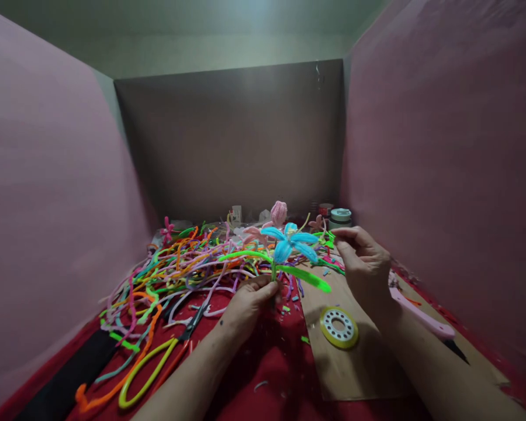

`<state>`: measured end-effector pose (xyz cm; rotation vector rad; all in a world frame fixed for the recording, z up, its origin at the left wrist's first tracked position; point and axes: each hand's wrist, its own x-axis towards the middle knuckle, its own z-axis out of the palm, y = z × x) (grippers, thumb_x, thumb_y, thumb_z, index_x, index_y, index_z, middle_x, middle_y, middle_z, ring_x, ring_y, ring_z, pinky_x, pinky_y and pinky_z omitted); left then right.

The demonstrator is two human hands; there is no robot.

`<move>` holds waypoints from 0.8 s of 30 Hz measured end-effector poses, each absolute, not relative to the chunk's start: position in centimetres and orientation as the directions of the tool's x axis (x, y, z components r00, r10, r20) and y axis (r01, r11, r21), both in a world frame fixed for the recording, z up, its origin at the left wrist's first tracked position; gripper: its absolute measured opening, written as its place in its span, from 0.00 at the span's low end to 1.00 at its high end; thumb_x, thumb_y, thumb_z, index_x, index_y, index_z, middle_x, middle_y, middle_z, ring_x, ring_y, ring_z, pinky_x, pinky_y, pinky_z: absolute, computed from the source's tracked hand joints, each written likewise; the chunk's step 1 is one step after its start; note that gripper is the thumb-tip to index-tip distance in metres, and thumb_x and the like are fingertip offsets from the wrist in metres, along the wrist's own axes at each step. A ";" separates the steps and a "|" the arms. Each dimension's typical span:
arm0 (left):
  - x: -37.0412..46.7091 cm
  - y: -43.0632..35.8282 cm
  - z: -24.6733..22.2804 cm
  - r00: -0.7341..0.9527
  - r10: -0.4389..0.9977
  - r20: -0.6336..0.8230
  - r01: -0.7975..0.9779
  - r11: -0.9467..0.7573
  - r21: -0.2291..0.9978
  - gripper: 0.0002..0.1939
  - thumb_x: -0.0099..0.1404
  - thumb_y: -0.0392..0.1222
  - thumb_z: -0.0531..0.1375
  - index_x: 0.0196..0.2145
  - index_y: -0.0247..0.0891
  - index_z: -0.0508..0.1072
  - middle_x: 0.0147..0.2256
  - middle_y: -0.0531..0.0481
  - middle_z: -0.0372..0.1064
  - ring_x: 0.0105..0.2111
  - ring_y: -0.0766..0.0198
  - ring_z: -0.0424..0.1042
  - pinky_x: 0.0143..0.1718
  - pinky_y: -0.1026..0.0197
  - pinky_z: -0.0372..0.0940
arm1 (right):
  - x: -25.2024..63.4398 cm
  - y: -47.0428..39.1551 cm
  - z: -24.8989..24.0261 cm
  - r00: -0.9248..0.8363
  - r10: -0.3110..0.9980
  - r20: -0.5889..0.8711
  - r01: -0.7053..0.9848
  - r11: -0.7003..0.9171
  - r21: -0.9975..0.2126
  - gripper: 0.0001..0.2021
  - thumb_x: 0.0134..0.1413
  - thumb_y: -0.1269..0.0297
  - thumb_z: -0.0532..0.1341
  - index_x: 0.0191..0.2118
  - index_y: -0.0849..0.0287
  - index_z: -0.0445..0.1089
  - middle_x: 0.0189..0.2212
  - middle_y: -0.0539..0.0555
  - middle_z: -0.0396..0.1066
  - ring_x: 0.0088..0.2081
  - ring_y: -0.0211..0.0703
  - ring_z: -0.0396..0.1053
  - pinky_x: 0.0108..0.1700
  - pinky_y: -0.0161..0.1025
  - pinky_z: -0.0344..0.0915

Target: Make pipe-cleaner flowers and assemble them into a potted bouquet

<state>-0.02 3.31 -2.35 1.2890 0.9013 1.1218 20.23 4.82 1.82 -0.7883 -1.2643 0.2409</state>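
Note:
My left hand (256, 298) is closed around the stem of a pipe-cleaner flower (284, 248). Blue petals spread at its top around a pale centre, and two long bright green leaves reach out to either side below them. My right hand (363, 257) is raised to the right of the flower, thumb and forefinger pinched together. Just at those fingertips shows a bright green fuzzy piece (326, 238); whether it is in the pinch or lies behind it, I cannot tell. A pink bud (279, 213) appears right behind the blue petals.
A tangled heap of coloured pipe cleaners (188, 257) covers the left and back of the red cloth (263, 374). Scissors with yellow handles (146, 374) lie left. A tape roll (339, 328) rests on a brown board (363, 374). A pink-handled tool (425, 316) and a lidded jar (341, 217) are right.

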 end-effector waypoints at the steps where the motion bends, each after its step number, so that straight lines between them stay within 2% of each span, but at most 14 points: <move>1: 0.0 3.3 -2.3 0.204 0.974 0.101 -0.137 -0.074 0.988 0.12 0.56 0.44 0.60 0.22 0.33 0.72 0.21 0.52 0.67 0.20 0.72 0.63 0.25 0.68 0.56 | 20.0 4.9 1.5 0.311 0.614 0.725 0.216 0.698 -0.683 0.04 0.51 0.69 0.57 0.33 0.60 0.69 0.28 0.51 0.67 0.31 0.39 0.65 0.35 0.36 0.61; 6: 0.0 3.5 -2.3 0.019 0.993 0.119 -0.199 -0.113 0.974 0.09 0.51 0.43 0.64 0.26 0.33 0.77 0.25 0.49 0.72 0.27 0.68 0.67 0.32 0.67 0.58 | 18.5 5.8 -0.6 0.177 0.801 0.572 0.071 0.570 -0.819 0.05 0.46 0.67 0.58 0.32 0.61 0.69 0.28 0.51 0.68 0.32 0.40 0.64 0.36 0.37 0.60; 10: 0.0 3.5 -2.4 -0.075 0.988 0.136 -0.224 -0.150 0.963 0.09 0.48 0.42 0.67 0.28 0.35 0.77 0.26 0.52 0.72 0.27 0.69 0.66 0.32 0.67 0.58 | 17.3 5.6 -1.4 0.027 0.928 0.371 0.058 0.369 -0.928 0.07 0.43 0.65 0.59 0.30 0.61 0.70 0.23 0.49 0.66 0.25 0.36 0.60 0.29 0.35 0.59; 12: 0.1 3.3 -2.1 -0.090 0.985 0.148 -0.207 -0.163 0.965 0.09 0.48 0.42 0.66 0.27 0.35 0.77 0.24 0.54 0.70 0.24 0.71 0.63 0.29 0.68 0.56 | 16.8 5.1 -1.3 -0.042 0.941 0.334 0.063 0.337 -0.940 0.08 0.42 0.64 0.59 0.29 0.62 0.70 0.23 0.50 0.67 0.25 0.37 0.60 0.30 0.35 0.59; 16: 0.5 2.7 -1.4 -0.125 0.978 0.169 -0.141 -0.186 0.972 0.08 0.45 0.42 0.67 0.23 0.35 0.76 0.20 0.56 0.66 0.21 0.71 0.60 0.26 0.67 0.54 | 15.9 3.7 -1.0 -0.159 0.914 0.372 0.097 0.389 -0.916 0.08 0.43 0.62 0.60 0.28 0.61 0.71 0.24 0.52 0.69 0.28 0.40 0.64 0.33 0.36 0.61; 21: 0.6 2.7 -1.2 -0.134 0.965 0.227 0.011 -0.227 0.974 0.07 0.46 0.43 0.65 0.20 0.36 0.74 0.18 0.57 0.63 0.21 0.70 0.58 0.25 0.66 0.53 | 15.1 3.1 -1.8 -0.296 0.891 0.345 0.106 0.390 -0.915 0.10 0.48 0.62 0.58 0.34 0.59 0.73 0.32 0.53 0.74 0.35 0.44 0.68 0.40 0.39 0.63; 24: 0.4 2.9 -1.3 -0.108 0.956 0.274 0.173 -0.253 0.952 0.08 0.46 0.41 0.63 0.16 0.36 0.70 0.17 0.57 0.61 0.22 0.69 0.58 0.26 0.65 0.53 | 14.8 3.3 -2.7 -0.367 0.883 0.292 0.086 0.345 -0.935 0.11 0.47 0.63 0.59 0.37 0.59 0.73 0.33 0.52 0.74 0.36 0.44 0.70 0.40 0.38 0.64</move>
